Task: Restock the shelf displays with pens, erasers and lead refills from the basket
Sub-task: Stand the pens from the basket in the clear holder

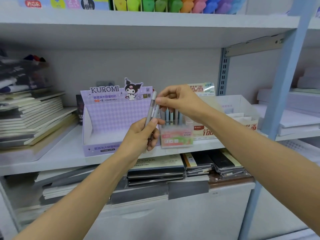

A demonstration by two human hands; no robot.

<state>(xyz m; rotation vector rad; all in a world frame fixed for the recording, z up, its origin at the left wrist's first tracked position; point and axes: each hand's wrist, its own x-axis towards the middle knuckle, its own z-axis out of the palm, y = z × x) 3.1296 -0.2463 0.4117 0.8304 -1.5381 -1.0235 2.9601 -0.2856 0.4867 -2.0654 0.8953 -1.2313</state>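
My left hand (142, 135) grips a few slim grey pens (151, 108) upright in front of the middle shelf. My right hand (178, 101) reaches in from the right and pinches the top of one of these pens with thumb and forefinger. Just behind the hands stands a clear "Fruit Soda" pen display (176, 135) holding several pastel pens. To its left sits a purple Kuromi display box (110, 118), its tray bare inside. The basket is out of view.
Cardboard lead-refill displays (239, 116) stand at the right of the shelf (57, 153). Stacked notebooks (32, 116) fill the left side. More notebooks (155, 168) lie on the shelf below. Coloured items (173, 5) line the top shelf. A blue upright post (280, 94) stands at the right.
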